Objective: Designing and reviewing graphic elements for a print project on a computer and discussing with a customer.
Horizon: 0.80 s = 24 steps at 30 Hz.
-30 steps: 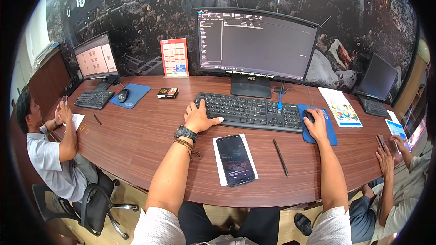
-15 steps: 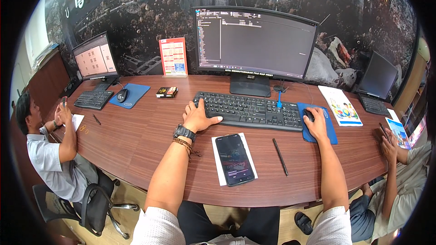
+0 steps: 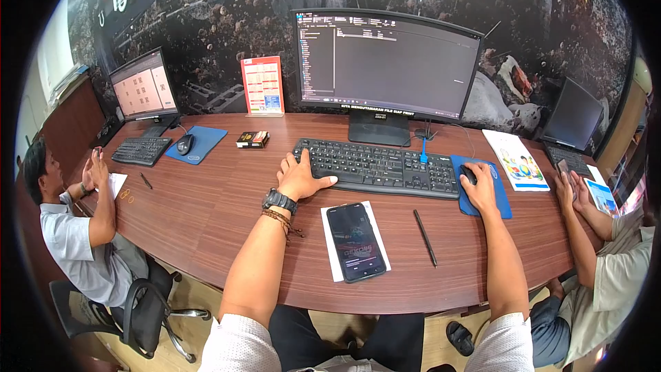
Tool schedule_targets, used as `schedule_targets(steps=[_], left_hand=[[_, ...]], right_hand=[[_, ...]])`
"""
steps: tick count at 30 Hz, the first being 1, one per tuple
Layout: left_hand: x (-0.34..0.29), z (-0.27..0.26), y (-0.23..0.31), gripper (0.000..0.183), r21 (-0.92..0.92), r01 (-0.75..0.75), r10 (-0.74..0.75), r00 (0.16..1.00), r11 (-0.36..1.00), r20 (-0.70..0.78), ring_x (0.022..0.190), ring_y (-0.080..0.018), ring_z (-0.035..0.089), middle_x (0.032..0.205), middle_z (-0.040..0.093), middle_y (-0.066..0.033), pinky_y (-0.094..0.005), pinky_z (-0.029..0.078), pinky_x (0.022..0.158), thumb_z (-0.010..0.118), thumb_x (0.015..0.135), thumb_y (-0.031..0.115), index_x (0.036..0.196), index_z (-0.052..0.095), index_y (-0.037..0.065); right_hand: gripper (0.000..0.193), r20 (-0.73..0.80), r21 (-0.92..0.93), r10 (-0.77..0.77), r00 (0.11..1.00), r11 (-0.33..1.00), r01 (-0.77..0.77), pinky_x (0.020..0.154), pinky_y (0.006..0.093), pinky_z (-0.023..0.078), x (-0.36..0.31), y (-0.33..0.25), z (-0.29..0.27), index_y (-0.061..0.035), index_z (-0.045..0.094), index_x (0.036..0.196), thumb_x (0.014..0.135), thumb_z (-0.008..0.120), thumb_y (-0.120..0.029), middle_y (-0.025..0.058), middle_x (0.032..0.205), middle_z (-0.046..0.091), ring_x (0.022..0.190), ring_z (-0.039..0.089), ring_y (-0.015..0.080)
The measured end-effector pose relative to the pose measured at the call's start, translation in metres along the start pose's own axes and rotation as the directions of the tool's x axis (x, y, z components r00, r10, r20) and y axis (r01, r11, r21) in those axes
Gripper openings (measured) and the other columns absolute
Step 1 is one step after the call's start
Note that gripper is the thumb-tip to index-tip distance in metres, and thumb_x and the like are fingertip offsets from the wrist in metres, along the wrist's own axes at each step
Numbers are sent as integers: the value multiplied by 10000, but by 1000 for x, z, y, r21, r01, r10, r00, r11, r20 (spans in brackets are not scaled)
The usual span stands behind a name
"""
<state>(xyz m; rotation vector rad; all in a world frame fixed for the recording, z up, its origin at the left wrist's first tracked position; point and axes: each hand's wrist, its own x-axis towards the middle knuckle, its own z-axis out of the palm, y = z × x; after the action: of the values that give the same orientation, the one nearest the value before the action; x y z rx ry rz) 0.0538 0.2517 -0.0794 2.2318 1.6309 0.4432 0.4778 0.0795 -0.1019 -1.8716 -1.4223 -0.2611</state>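
My left hand [image 3: 298, 178] rests on the left end of the black keyboard [image 3: 379, 165], fingers spread, thumb along the front edge. My right hand [image 3: 480, 186] is wrapped over a black computer mouse [image 3: 469, 175] on a blue mouse pad [image 3: 504, 204]. In front of me stands a large monitor [image 3: 406, 69] with a dark file window on its screen. Between my forearms, a black smartphone [image 3: 355, 242] lies on a sheet of white paper [image 3: 330, 255]. A black stylus or pen [image 3: 425, 238] lies to the right of the phone.
Left of me, a seated person [image 3: 82, 227] holds a phone; a second mouse [image 3: 185, 143], keyboard [image 3: 141, 151] and monitor [image 3: 144, 86] are there. A small box [image 3: 253, 140] and a desk calendar [image 3: 263, 86] stand behind. Right: a booklet [image 3: 516, 160] and another person's hands [image 3: 575, 189] with a phone.
My hands stay in place on the keyboard and the mouse. The person at the right has moved the phone leftward, over the desk. The picture on my smartphone's screen has shifted a little.
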Motion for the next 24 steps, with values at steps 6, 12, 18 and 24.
schedule_targets(steps=[6, 12, 18, 24], left_hand=[[1, 1, -1, 1219, 3, -6, 6, 1000, 1000, -11, 1410, -468, 206, 1481, 260, -324, -582, 240, 1106, 775, 640, 694, 1513, 244, 28], [1, 1, -1, 1225, 6, -4, 4, 1000, 1000, -10, 1403, -465, 218, 1474, 269, -319, -580, 245, 1103, 775, 636, 697, 1512, 244, 27], [1, 1, 0, 1225, 14, -5, 5, 1000, 1000, -6, 1411, -466, 207, 1478, 267, -317, -584, 241, 1107, 768, 637, 706, 1512, 244, 29], [-1, -1, 2, 1220, 5, -1, 1, 1000, 1000, 4, 1416, -469, 200, 1487, 258, -320, -583, 230, 1115, 765, 641, 707, 1513, 242, 33]], right_hand=[[384, -9, 1, -16, 1000, 1000, 16, 948, 426, 473, 0, 4, 1, -59, 662, 1171, 819, 689, -209, 202, 1208, 551, 1110, 573, 382], [383, 5, -5, -7, 1000, 1000, 7, 940, 430, 476, 1, 0, 0, -60, 660, 1168, 816, 697, -205, 197, 1198, 554, 1101, 576, 382], [382, -2, -2, -4, 1000, 1000, 4, 930, 434, 479, 0, 1, 0, -63, 657, 1168, 815, 699, -203, 192, 1193, 555, 1091, 580, 383], [383, -5, -2, 1, 1000, 1000, -1, 925, 431, 484, 0, 1, 1, -68, 657, 1171, 816, 702, -203, 189, 1198, 555, 1088, 583, 384]])
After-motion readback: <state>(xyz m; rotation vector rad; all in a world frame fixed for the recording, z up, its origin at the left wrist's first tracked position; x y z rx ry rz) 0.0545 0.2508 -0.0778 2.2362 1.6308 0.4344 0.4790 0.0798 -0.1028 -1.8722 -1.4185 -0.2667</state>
